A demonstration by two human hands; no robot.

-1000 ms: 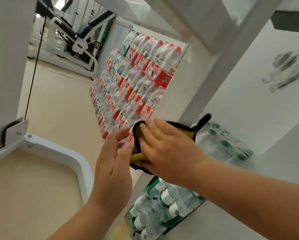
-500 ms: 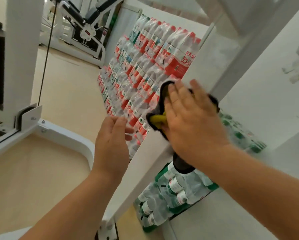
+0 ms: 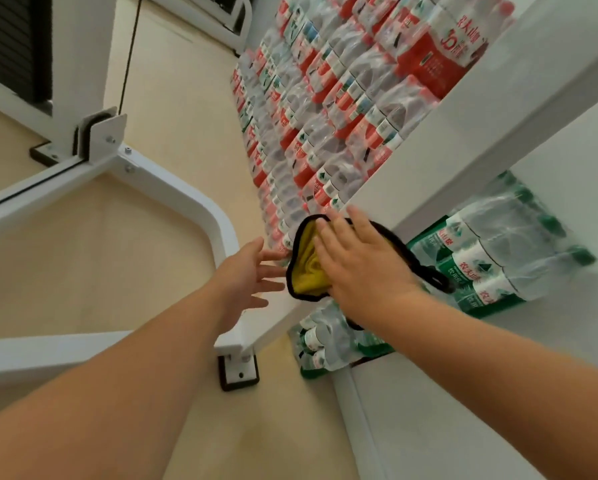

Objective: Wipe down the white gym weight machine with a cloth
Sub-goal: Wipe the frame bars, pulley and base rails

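The right hand (image 3: 363, 271) is pressing the cloth (image 3: 306, 271) against the white beam (image 3: 463, 140) with straight fingers; the left hand (image 3: 247, 282) is spreading its fingers, holding nothing.

Cloth (image 3: 308, 268): yellow with a black border, bunched into folds, pressed flat against the low end of the slanted beam (image 3: 446, 161), half covered by the right hand (image 3: 359, 268).
Machine (image 3: 79, 64): white painted frame.
Slanted beam: run from upper right down to a bolted foot plate (image 3: 238, 372).
Base tube (image 3: 200, 209): white, curved, bolted to the frame.
Weight stack (image 3: 10, 39): black plates, upper left.
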